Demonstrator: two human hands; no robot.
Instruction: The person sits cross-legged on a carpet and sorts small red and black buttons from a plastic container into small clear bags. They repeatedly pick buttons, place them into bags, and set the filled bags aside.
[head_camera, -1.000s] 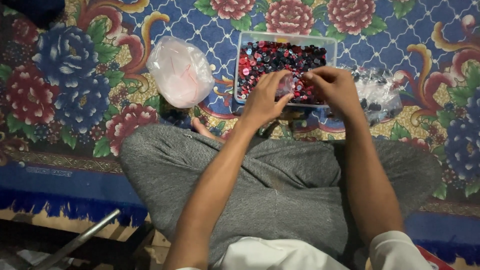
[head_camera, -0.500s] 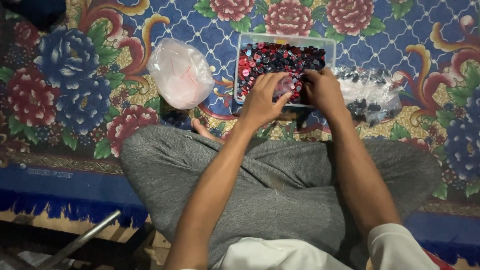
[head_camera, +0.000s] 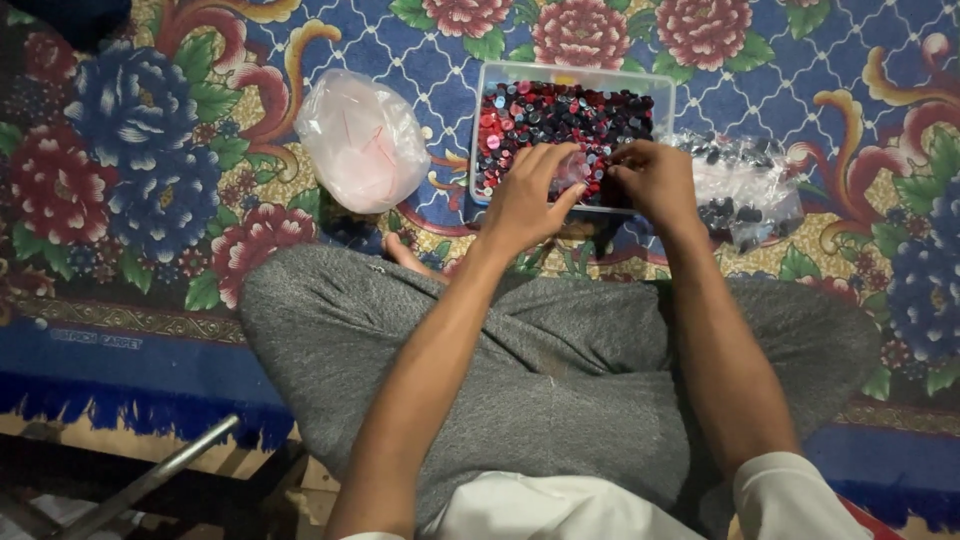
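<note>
Now the left hand (head_camera: 525, 200) and the right hand (head_camera: 655, 180) are pinching a small clear bag (head_camera: 572, 168) between closed fingers, over the near edge of the tray (head_camera: 478, 130) of red and dark buttons (head_camera: 560, 115); holding its mouth open and low over the tray is keeping buttons from spilling on the carpet (head_camera: 150, 150)

Both arms reach forward — left hand (head_camera: 527, 200) and right hand (head_camera: 655, 182) close together, fingers curled.

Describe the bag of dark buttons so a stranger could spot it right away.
On the blue floral carpet, find the clear rectangular plastic tray of red and black buttons. The crinkled clear plastic bag of dark buttons lies beside it, past the right hand; the other bag looks pinkish-white.
</note>
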